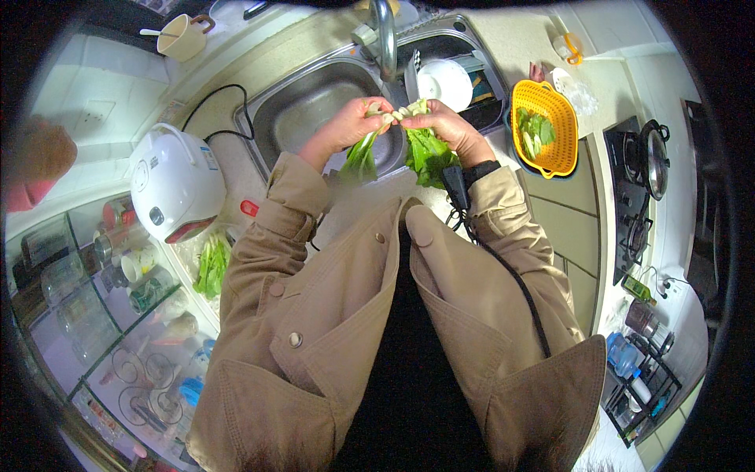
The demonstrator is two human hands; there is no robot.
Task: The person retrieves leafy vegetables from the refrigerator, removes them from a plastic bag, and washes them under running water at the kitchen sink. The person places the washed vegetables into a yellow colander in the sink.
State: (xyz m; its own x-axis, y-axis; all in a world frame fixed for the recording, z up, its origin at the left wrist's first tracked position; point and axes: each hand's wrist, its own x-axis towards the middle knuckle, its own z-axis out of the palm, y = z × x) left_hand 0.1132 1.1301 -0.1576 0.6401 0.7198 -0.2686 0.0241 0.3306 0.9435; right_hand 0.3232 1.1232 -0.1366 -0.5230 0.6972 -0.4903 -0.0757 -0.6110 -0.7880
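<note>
My left hand (361, 123) grips a few leafy green stalks (361, 158) over the front of the steel sink basin (307, 112). Close beside it, my right hand (442, 127) is closed on a bunch of leafy greens (426, 154), its leaves hanging down. The fingertips of both hands nearly meet at the pale stem ends. To the right, a yellow plastic colander (569, 133) holds some loose green leaves (537, 128). More leafy greens (213, 265) lie at the left, beside my left sleeve.
A faucet (386, 41) arches over the sink. White dishes (445, 84) sit in the right basin. A white rice cooker (177, 177) and its black cord stand left. Farther right is a gas stove (628, 200) with a lidded pan (656, 160). A black cable hangs along my right sleeve.
</note>
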